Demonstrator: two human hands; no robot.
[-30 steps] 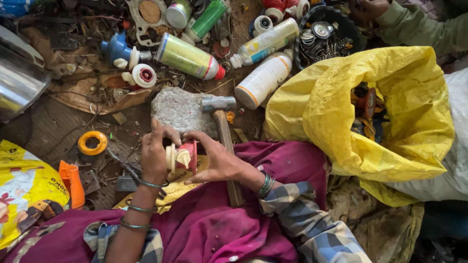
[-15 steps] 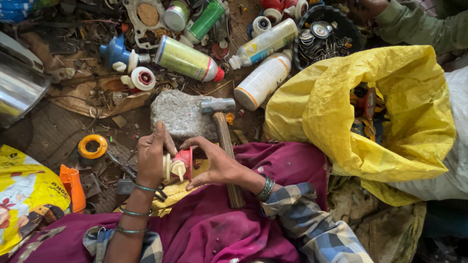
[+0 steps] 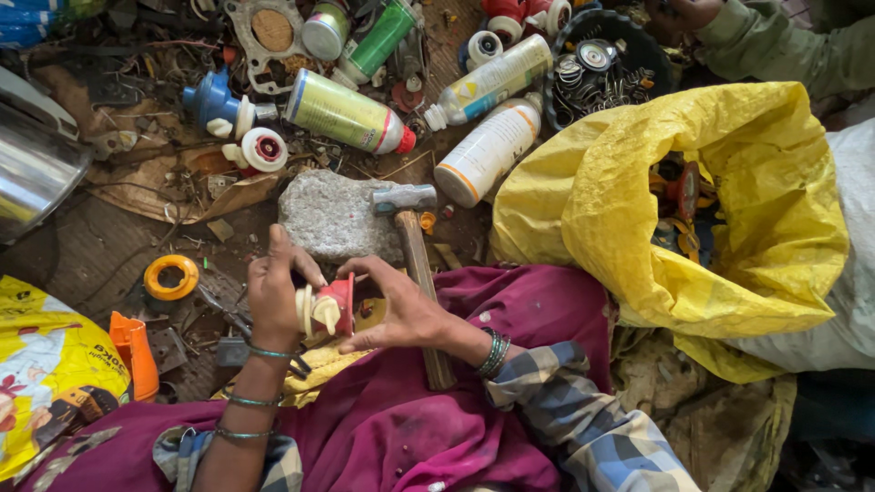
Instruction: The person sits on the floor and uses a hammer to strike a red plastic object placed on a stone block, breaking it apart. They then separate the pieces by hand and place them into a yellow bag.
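Both my hands grip a small red and cream spray-pump cap (image 3: 328, 308) over my lap.

My left hand (image 3: 273, 296) closes on its cream end and my right hand (image 3: 406, 310) pinches the red end, fingers curled tight on it, so the cap sits between the two hands above the magenta cloth (image 3: 410, 428). Just beyond it lies a flat grey stone (image 3: 333, 219), with a hammer (image 3: 415, 246) resting head on the stone's edge and handle running under my right wrist. Further out lie an orange tape ring (image 3: 171, 276), a green spray can (image 3: 342, 114), two white bottles (image 3: 488, 150) and a yellow sack (image 3: 693, 191).
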